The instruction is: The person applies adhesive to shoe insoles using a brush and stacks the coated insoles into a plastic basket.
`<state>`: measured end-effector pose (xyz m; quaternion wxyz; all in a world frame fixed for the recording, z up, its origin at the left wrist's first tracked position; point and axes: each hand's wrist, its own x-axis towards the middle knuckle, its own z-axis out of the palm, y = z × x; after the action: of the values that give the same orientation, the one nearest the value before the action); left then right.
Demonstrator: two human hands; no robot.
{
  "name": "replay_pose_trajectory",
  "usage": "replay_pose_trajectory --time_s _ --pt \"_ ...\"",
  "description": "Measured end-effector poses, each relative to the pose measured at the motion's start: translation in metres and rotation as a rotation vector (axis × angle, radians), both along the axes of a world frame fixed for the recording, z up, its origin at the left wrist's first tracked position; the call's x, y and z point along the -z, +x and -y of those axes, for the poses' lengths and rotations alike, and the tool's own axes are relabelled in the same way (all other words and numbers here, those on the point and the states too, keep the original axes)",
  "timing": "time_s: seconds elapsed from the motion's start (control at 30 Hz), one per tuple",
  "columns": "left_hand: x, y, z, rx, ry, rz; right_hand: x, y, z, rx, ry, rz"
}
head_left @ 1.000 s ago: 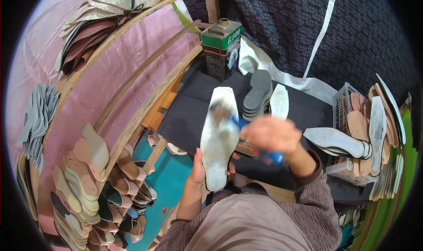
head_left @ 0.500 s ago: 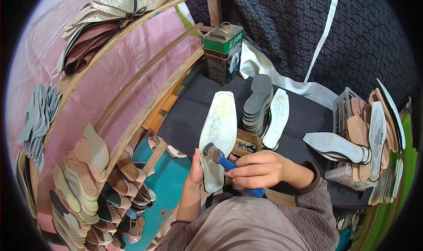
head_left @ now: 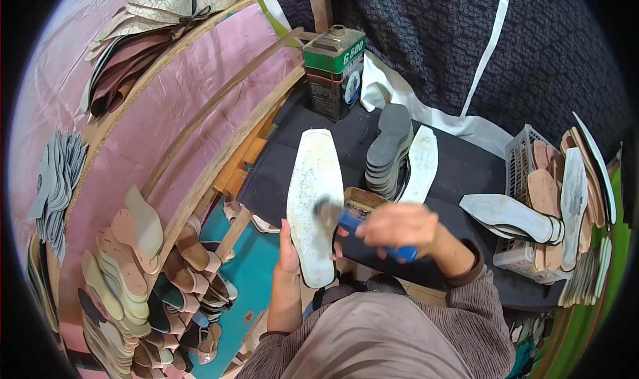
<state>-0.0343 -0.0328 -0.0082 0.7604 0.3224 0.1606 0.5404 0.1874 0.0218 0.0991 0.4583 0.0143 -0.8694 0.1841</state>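
A long whitish shoe insole (head_left: 313, 179) with dark smudges stands tilted in front of me. My left hand (head_left: 287, 254) grips it near its narrow lower end, thumb on the left edge and fingertips showing at the right edge. My right hand (head_left: 406, 227), blurred by motion, is closed around the blue handle of a brush (head_left: 351, 220). The brush's bristles are smeared and lie against the insole's face, near its right edge. Just behind the right hand sits an open rectangular tin (head_left: 365, 200), partly covered by that hand.
Grey soles (head_left: 389, 136) are stacked on the dark table beside a white insole (head_left: 421, 163). A green and black metal can (head_left: 334, 79) stands behind. At right, a plastic basket (head_left: 520, 156) holds more insoles. Shoes and soles (head_left: 126, 272) fill the rack at left.
The brush has moved up and rightward across the insole, from its left edge toward its right one. The right hand has lifted slightly, and the insole has shifted a little left.
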Motion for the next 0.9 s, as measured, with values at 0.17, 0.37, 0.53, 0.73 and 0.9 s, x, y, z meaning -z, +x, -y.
replay_pose_trajectory --time_s 0.17,0.37,0.53,0.73,0.9 --pt "-0.006 0.009 -0.005 0.024 0.045 -0.004 0.002 0.002 -0.009 0.2 0.069 -0.1" --pt "-0.01 0.014 -0.013 -0.126 -0.021 0.049 0.025 -0.012 0.017 -0.03 0.001 -0.002" --pt "-0.02 0.023 -0.022 -0.264 -0.068 0.009 0.019 -0.016 0.009 0.044 0.058 -0.042" --pt "-0.026 0.022 -0.027 -0.311 -0.034 0.091 0.037 -0.014 0.037 -0.137 -0.048 0.108" --pt "-0.035 0.029 -0.019 -0.273 -0.02 0.183 0.022 -0.015 0.025 0.007 0.023 -0.086"
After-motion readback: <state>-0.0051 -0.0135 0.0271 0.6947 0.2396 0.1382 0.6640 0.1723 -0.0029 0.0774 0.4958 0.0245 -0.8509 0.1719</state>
